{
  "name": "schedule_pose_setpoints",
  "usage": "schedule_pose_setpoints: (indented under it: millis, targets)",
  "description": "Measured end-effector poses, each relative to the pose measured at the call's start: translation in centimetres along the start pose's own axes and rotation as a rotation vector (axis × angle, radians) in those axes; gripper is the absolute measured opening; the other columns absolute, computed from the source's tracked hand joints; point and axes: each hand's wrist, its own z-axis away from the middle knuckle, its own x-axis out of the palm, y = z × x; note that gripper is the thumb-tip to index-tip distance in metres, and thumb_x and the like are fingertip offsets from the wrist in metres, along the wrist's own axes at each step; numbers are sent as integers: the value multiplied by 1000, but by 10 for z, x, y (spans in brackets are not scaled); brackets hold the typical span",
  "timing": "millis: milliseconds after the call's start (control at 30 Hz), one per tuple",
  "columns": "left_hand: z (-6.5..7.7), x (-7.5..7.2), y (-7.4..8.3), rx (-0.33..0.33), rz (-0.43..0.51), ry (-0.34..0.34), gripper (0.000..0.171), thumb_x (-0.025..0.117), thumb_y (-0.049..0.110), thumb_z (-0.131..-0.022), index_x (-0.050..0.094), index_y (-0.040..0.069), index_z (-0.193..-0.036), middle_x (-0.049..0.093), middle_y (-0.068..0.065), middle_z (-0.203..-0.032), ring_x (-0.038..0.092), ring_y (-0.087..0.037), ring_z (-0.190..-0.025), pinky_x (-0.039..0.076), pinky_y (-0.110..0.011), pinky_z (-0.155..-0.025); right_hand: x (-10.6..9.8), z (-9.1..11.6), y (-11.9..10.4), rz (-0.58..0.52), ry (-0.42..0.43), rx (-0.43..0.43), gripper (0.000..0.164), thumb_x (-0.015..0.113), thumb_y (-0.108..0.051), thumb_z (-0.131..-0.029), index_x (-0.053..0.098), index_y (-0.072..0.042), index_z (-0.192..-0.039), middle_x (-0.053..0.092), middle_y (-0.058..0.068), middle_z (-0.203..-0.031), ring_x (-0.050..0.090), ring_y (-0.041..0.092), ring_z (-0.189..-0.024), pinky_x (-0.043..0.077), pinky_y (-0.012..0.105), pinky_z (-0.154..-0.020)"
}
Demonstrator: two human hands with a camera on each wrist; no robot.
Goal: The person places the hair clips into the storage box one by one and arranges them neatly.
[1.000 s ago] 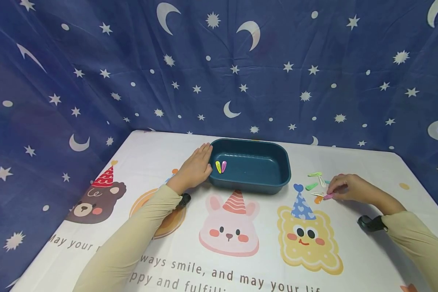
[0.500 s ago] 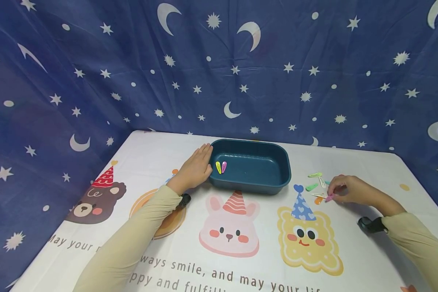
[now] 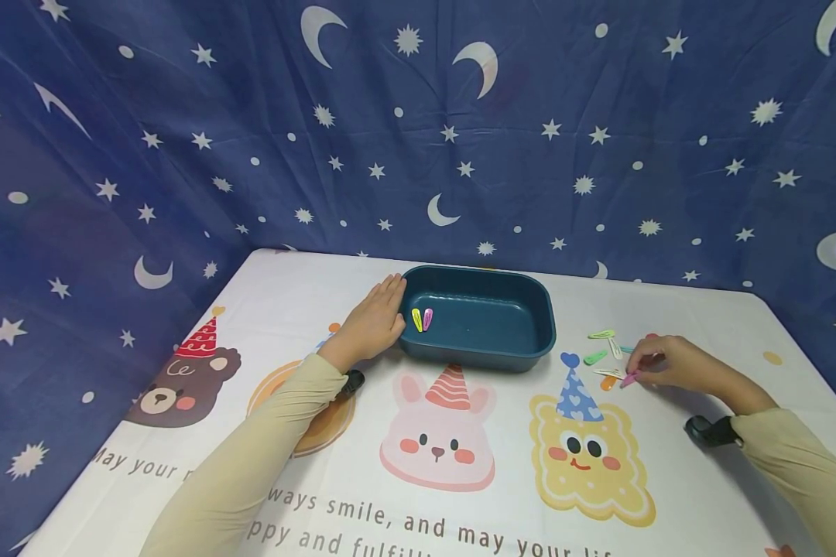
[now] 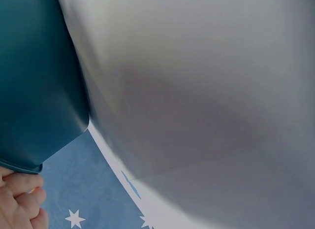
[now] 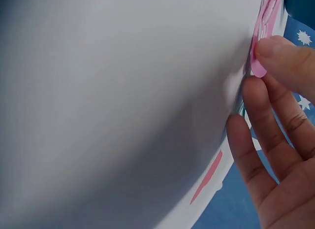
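Observation:
My left hand [image 3: 369,325] lies with extended fingers along the left end of a dark teal plastic tub [image 3: 470,358]. Inside the tub, at its left, a yellow snap hair clip [image 3: 416,319] and a purple-pink one [image 3: 428,319] lie side by side. Over on the right, my right hand [image 3: 676,365] pinches a pink snap hair clip [image 5: 259,67] between thumb and finger, low over the tablecloth. Beside those fingertips are loose clips: a green one [image 3: 595,357], a yellow-green one [image 3: 602,334], a white one [image 3: 615,347] and an orange one [image 3: 608,383].
A white tablecloth [image 3: 515,472] printed with cartoon animals and lettering covers the table. Behind it hangs a dark blue curtain [image 3: 418,116] with moons and stars. Black wrist straps [image 3: 710,430] show at both cuffs.
The pink hair clip has tilted and shifted slightly in the right fingers, its tip swinging toward the table's front. The left hand and the tub stay where they were.

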Motion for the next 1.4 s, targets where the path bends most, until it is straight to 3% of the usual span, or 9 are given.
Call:
schedule_pose_setpoints:
  millis: [233, 400, 667, 933, 1400]
  targets:
    - [0, 0, 0, -4, 2, -3, 61, 37, 18, -93, 22, -8, -146, 20, -21, -155, 17, -32, -145, 14, -41, -120, 0, 1, 5, -28, 12, -5, 23, 78, 2, -66, 69, -17, -75, 62, -10, -74, 47, -6, -67, 50, 19, -61]
    - [0, 1, 0, -3, -4, -2, 61, 37, 19, -94, 21, -8, -146, 20, -21, -155, 17, -32, -146, 15, -41, -120, 1, 1, 7, -39, 35, -56, 24, 79, 3, -65, 70, -17, -74, 64, -8, -73, 47, -6, -66, 49, 17, -58]
    - [-1, 0, -1, -1, 4, 1, 61, 38, 17, -93, 22, -8, -146, 21, -21, -155, 17, -32, -146, 16, -42, -120, -2, 1, 12, -27, 3, -79, 17, 79, -2, -66, 74, -14, -77, 68, -5, -77, 52, -9, -72, 53, 17, -62]
    - [-1, 0, -1, -9, 3, -14, 61, 38, 18, -93, 20, -7, -146, 19, -20, -155, 14, -30, -146, 13, -41, -121, -7, 0, 8, -64, -101, 38, 16, 79, -8, -68, 75, -9, -83, 68, 1, -82, 51, -3, -69, 53, 18, -64]
    - [0, -2, 1, -15, 13, -18, 61, 37, 18, -94, 20, -7, -146, 19, -21, -155, 15, -31, -146, 14, -42, -120, -6, -2, 4, -65, -135, 84, 19, 78, -4, -68, 75, -8, -86, 67, 0, -83, 51, -6, -69, 53, 16, -65]
